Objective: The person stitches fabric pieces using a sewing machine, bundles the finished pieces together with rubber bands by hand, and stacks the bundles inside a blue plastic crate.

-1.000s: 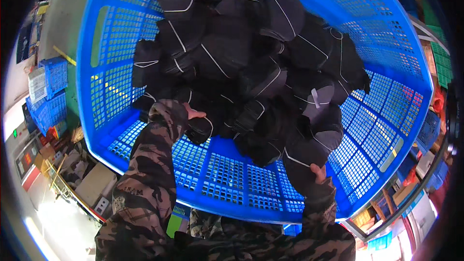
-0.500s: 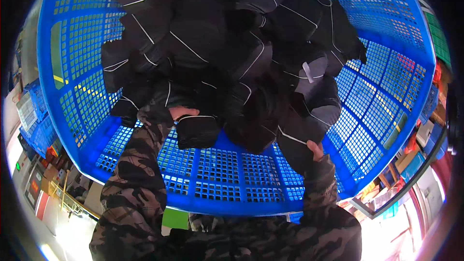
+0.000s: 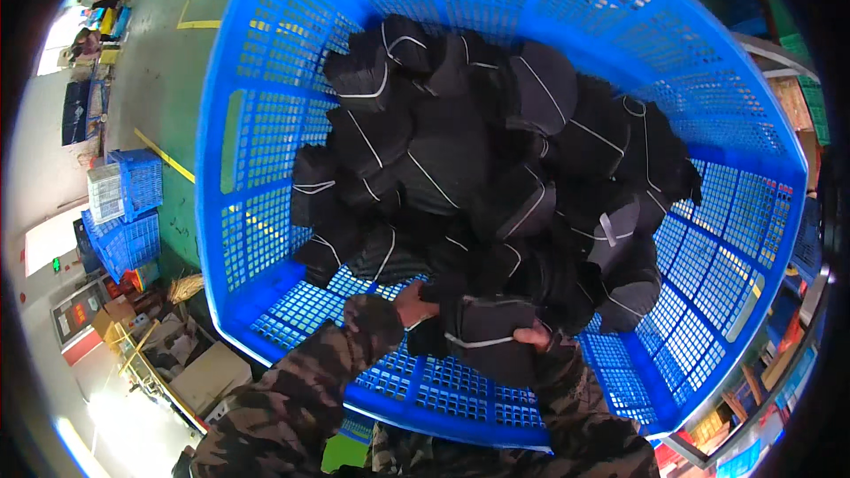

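Observation:
A pile of black cloth bundles [image 3: 447,155], each tied with thin white string, fills the middle of a large blue plastic crate [image 3: 620,381]. At the pile's near edge, my right hand [image 3: 535,335] is closed on the right side of a tied bundle [image 3: 491,327], its thumb over the front near the string. My left hand [image 3: 413,304] is closed at a smaller dark bundle [image 3: 428,336] just left of that one; most of its fingers are hidden behind the cloth. The two bundles touch or nearly touch. One grey-black bundle at the right carries a white tag [image 3: 607,229].
The crate's high mesh walls surround the pile. To the left are green floor with yellow lines, stacked blue and white crates [image 3: 137,186], and cardboard boxes [image 3: 208,381]. A dark metal frame [image 3: 735,443] runs along the lower right, beside shelves of goods.
My view has shifted left and back, showing more floor. My hands have come closer together, bringing the right-hand bundle beside the left-hand one at the pile's near edge.

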`<state>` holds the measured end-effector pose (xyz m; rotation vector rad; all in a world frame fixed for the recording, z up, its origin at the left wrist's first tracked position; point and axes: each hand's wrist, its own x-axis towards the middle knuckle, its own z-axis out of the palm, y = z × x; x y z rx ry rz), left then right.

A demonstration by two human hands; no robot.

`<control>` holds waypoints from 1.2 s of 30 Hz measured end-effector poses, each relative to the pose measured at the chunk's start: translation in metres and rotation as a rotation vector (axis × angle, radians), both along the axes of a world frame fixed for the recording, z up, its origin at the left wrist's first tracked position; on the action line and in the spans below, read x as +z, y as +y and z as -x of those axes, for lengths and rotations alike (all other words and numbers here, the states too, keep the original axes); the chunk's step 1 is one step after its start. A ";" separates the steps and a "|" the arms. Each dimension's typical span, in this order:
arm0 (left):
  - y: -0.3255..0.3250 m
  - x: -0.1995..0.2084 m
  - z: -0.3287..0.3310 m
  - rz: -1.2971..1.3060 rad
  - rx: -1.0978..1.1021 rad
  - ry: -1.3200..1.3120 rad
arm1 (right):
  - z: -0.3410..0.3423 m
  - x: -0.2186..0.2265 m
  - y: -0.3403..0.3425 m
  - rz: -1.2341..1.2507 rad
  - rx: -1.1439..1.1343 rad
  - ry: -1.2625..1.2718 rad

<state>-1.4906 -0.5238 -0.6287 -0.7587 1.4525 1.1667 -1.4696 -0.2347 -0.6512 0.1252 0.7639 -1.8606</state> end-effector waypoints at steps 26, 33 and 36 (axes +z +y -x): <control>0.003 0.220 -0.041 -0.619 0.121 0.728 | -0.024 0.223 -0.048 -0.262 -0.353 -0.495; -0.034 0.121 0.036 -0.221 -0.140 1.026 | -0.018 0.203 -0.042 -0.447 -0.345 -0.375; -0.062 0.020 0.155 0.385 0.176 1.073 | -0.018 0.196 -0.028 -0.518 -0.369 -0.364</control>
